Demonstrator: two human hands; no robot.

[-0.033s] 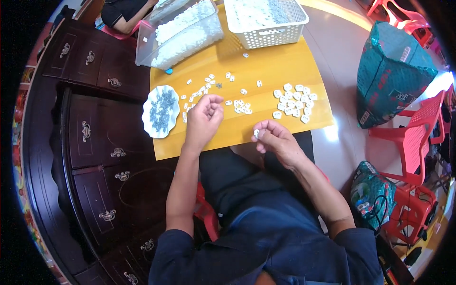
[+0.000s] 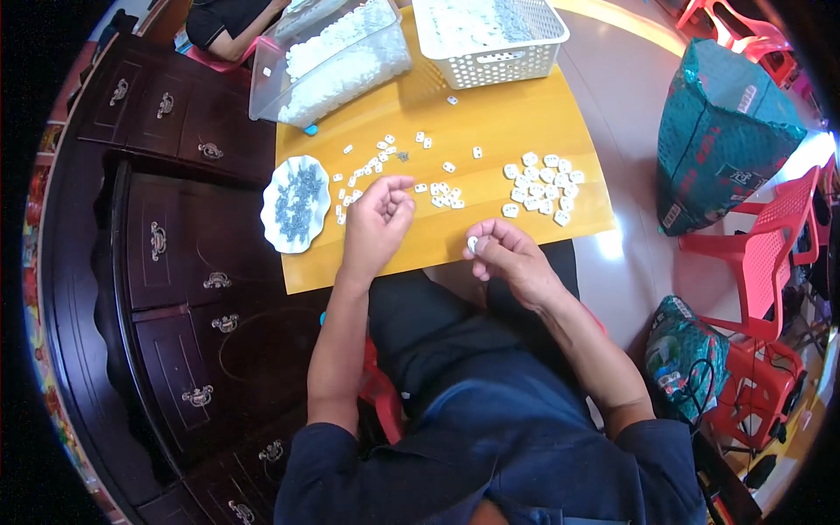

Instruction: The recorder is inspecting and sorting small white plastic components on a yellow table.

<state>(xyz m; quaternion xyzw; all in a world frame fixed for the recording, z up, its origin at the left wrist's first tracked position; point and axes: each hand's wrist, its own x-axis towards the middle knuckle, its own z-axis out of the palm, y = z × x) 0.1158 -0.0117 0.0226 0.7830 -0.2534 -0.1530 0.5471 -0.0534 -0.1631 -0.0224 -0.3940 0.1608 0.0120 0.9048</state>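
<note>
My right hand is at the table's near edge, pinching a small white plastic piece between thumb and fingers. My left hand hovers over the near left of the yellow table, its fingers curled in with the thumb against them. Whether something is in that grip is hidden. Beyond it lie scattered small white rectangular pieces with dark holes and a little pile of metal screws. To the right sits a cluster of larger white plastic pieces with dark holes.
On the left, a scalloped white dish holds many small grey metal parts. A clear bin and a white perforated basket, both full of white pieces, stand at the far edge. Dark drawers flank the left; a teal bag and red chair are right.
</note>
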